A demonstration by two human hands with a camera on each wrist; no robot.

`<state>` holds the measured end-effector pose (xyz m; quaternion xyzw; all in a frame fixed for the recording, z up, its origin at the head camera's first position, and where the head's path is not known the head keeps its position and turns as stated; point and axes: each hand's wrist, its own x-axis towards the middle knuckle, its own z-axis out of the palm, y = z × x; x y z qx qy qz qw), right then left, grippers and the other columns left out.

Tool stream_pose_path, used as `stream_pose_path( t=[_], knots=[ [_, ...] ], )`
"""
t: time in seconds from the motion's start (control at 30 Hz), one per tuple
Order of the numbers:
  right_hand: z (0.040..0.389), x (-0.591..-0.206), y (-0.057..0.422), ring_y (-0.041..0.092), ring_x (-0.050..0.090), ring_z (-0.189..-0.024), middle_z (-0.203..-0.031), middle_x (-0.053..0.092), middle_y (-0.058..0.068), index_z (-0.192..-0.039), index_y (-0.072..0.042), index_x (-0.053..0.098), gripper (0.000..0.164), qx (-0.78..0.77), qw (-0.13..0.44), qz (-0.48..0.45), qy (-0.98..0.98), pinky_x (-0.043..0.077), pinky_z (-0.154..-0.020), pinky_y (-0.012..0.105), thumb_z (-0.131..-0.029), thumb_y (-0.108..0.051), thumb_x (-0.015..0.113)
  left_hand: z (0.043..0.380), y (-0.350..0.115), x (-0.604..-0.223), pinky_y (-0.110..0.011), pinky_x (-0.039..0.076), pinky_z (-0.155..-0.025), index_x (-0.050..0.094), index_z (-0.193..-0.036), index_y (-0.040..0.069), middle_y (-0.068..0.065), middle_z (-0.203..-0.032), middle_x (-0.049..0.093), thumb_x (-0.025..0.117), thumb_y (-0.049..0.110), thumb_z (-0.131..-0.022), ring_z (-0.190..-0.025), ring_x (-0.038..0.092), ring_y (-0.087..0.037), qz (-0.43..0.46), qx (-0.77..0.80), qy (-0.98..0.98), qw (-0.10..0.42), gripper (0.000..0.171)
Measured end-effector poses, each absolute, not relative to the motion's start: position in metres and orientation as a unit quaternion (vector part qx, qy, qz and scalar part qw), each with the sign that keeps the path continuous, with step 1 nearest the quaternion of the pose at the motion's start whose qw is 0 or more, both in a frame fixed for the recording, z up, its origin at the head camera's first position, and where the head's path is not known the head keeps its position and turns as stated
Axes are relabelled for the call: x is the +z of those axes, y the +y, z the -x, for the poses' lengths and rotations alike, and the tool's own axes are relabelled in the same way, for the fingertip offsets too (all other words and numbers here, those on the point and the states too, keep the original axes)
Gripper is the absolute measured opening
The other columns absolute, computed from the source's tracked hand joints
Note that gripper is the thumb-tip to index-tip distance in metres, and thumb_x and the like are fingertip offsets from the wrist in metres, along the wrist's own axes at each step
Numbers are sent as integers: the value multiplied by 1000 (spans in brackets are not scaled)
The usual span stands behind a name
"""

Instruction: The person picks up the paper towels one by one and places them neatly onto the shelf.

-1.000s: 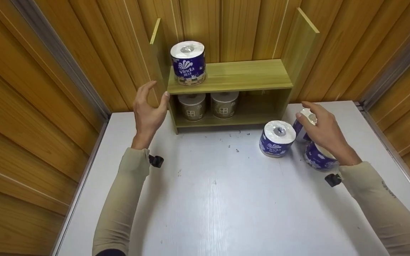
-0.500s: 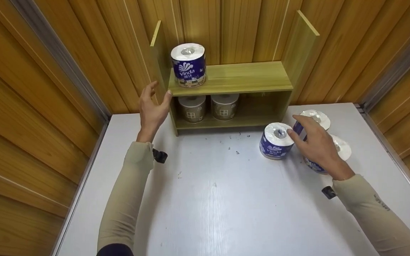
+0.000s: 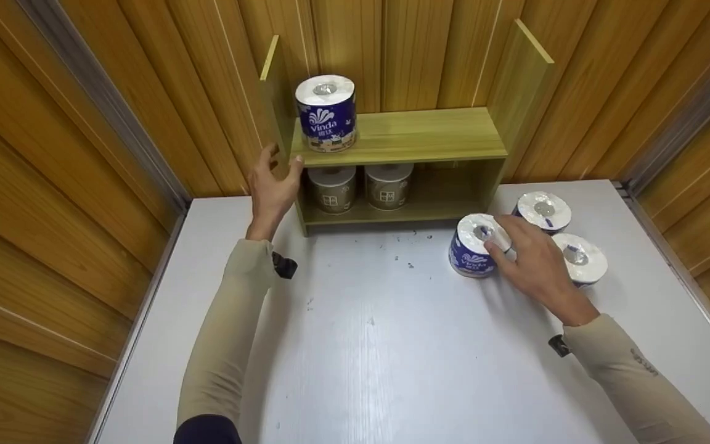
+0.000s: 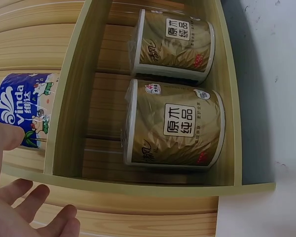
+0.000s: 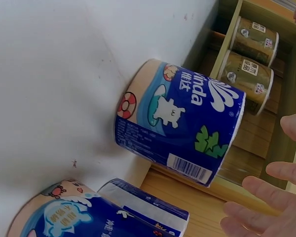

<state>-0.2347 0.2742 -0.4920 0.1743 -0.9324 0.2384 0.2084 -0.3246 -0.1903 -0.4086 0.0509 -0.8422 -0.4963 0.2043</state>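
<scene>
My right hand [image 3: 530, 262] hovers beside a blue Vinda toilet roll [image 3: 473, 253] standing on the white table, thumb above its near right side. The right wrist view shows the fingers [image 5: 266, 192] spread and apart from that roll. At the shelf's left side panel is my left hand [image 3: 273, 192], fingers loosely bent, nothing held; whether it touches the panel I cannot tell. On the upper board of the wooden shelf [image 3: 429, 132] stands another blue Vinda roll [image 3: 326, 117]. Two gold-brown toilet rolls, one at the left [image 3: 333, 190] and one beside it [image 3: 389, 186], stand in the lower compartment.
Two more blue rolls stand at the table's right, a rear one [image 3: 543, 211] and a nearer one [image 3: 582, 259] partly behind my right hand. Wood-panelled walls [image 3: 53, 185] enclose the white table [image 3: 367, 357]. Small dark specks lie before the shelf.
My right hand has moved left from above the two right-hand rolls to the front Vinda roll. My left hand has shifted slightly right, toward the shelf. The rolls have stayed in place.
</scene>
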Motion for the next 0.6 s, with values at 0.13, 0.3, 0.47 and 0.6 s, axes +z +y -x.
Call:
stream_pose_path(
  t=[0.13, 0.3, 0.47, 0.6],
  knots=[
    [235, -498, 270, 48, 58, -133, -146, 63, 24, -144, -2, 62, 54, 219, 218, -187, -933, 48, -108, 66, -98, -25, 75, 329, -189, -407, -49, 47, -119, 48, -159, 8, -15, -159, 54, 67, 39, -103, -145, 53, -33, -54, -502, -841, 195, 66],
    [236, -507, 266, 47, 60, -131, -143, 65, 24, -143, -1, 63, 53, 203, 232, -201, -930, 48, -108, 65, -98, -26, 75, 334, -187, -408, -48, 47, -120, 43, -161, 5, -17, -160, 52, 65, 39, -104, -145, 53, -35, -53, -515, -835, 186, 70],
    [236, -517, 264, 49, 60, -129, -138, 68, 22, -139, -2, 66, 49, 204, 236, -204, -928, 49, -104, 66, -97, -25, 76, 339, -186, -411, -47, 47, -120, 40, -163, 6, -18, -162, 50, 63, 38, -106, -146, 52, -36, -60, -520, -833, 178, 69],
    [235, -524, 263, 57, 58, -130, -140, 68, 21, -139, -4, 67, 48, 206, 232, -199, -929, 46, -106, 71, -96, -25, 76, 341, -187, -414, -48, 46, -121, 36, -165, 7, -17, -164, 46, 59, 38, -108, -148, 50, -37, -68, -523, -833, 165, 69]
  ],
)
